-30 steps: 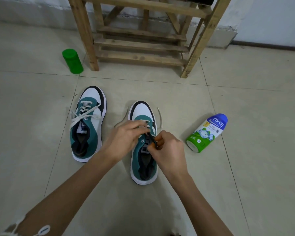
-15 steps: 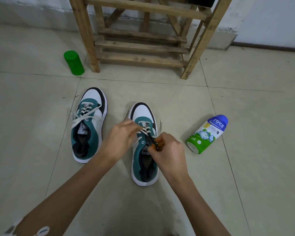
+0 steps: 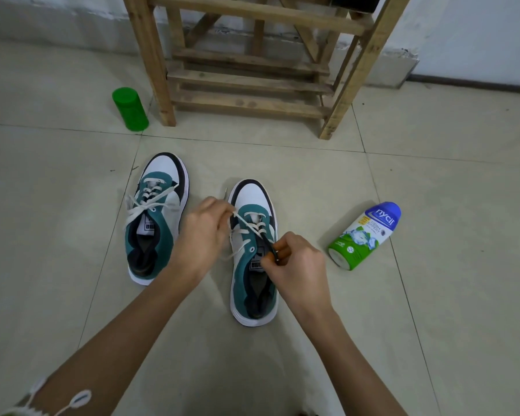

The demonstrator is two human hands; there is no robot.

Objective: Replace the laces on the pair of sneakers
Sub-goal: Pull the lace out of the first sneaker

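- Since both shoes carry white laces, I judge the job to be early. The left shoe sits on the floor, left of my hands. It is loosely laced, its ends lie slack over the sides, and neither hand is on it.
- The right shoe lies near and centre, between my hands. Its lace crosses the far eyelets.
- My left hand pinches a white strand by that shoe's far left edge, drawn taut from the eyelets.
- My right hand, fingers curled, pinches a dark strand over the tongue. I cannot tell whether it is a new lace or part of the shoe.
- Left to do, as I read it: finish this shoe, then do the other.
- A second ago the left hand covered the lacing. It has since moved out to the far left and taken up slack. The loose ends that lay on the floor on either side of the toe are mostly gone, and one tip shows past my knuckles.
- The right hand has barely shifted.
- The bottle, can and rack have not moved.
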